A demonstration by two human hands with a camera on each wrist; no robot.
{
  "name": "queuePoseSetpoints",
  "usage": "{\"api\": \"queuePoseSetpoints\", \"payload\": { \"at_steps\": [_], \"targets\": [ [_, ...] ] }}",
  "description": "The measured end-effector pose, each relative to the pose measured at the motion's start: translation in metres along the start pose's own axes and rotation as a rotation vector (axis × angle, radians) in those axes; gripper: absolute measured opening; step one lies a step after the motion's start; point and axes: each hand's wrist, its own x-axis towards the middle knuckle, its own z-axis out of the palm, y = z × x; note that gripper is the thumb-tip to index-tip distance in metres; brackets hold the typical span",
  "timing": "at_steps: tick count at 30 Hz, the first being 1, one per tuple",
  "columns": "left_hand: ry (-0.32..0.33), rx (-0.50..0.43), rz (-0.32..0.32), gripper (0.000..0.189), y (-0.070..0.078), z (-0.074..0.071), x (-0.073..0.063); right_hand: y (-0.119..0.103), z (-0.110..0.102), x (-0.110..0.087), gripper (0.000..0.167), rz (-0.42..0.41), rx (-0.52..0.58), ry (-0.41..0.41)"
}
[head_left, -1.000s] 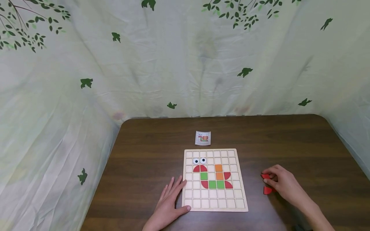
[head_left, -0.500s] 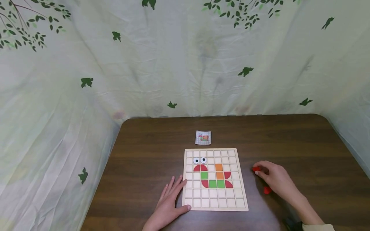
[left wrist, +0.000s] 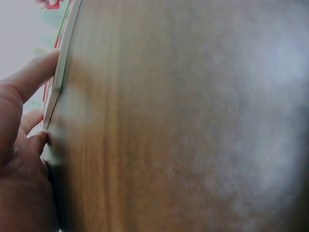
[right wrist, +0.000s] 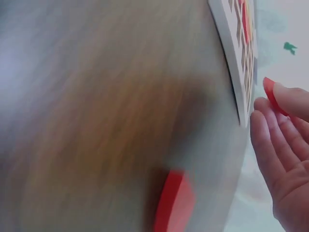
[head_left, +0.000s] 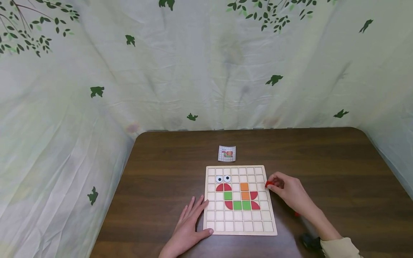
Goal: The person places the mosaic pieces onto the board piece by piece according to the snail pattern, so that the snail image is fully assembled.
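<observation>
A light wooden grid board (head_left: 237,226) lies on the table, bearing red quarter-round tiles (head_left: 228,205), green square tiles (head_left: 237,205), orange square tiles (head_left: 244,187) and two round eye tiles (head_left: 227,178). My left hand (head_left: 188,229) rests at the board's left edge, thumb on its lower left corner and fingers spread. At the right edge, my right hand (head_left: 292,191) pinches a red tile (head_left: 269,184) between thumb and fingers; the right wrist view shows this tile (right wrist: 271,94) too. Another red tile (right wrist: 176,203) lies on the table, mostly hidden under the right wrist in the head view.
A small printed card (head_left: 227,153) with a coloured grid picture lies behind the board. The brown table (head_left: 167,154) is backed by a pale curtain (head_left: 200,71) with leaf patterns. Something dark (head_left: 311,242) sits at the right wrist, beside the sleeve (head_left: 340,248).
My right hand has picked up a red tile and moved left with it to the board's right edge. The other red tile stays on the table. My left hand has not moved.
</observation>
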Motion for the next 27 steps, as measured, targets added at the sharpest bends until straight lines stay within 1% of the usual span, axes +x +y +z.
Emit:
{"api": "queuePoseSetpoints", "payload": {
  "at_steps": [3,6,12,18,21,23,27],
  "targets": [
    [-0.001,-0.001,0.002,0.083,0.0,0.0,0.0,-0.005,0.005,0.005,0.02,-0.02,0.047,-0.011],
    [-0.003,0.002,0.003,0.083,0.0,0.0,0.0,-0.008,0.011,0.011,0.02,-0.044,0.065,-0.034],
    [-0.004,0.002,-0.001,0.083,0.0,0.0,0.001,-0.014,0.02,0.02,0.023,-0.077,0.024,-0.112],
    [-0.003,0.007,0.0,0.083,-0.001,0.0,0.001,-0.02,0.026,0.027,0.026,-0.038,0.027,-0.177],
    [-0.002,0.004,-0.001,0.083,-0.001,0.0,0.0,-0.022,0.028,0.031,0.024,-0.017,0.039,-0.196],
    [-0.002,0.003,-0.001,0.083,-0.001,0.0,0.0,-0.023,0.029,0.032,0.021,-0.017,0.036,-0.205],
    [-0.004,0.006,-0.005,0.083,-0.001,0.0,0.0,-0.023,0.032,0.034,0.018,-0.042,0.013,-0.206]
  ]
}}
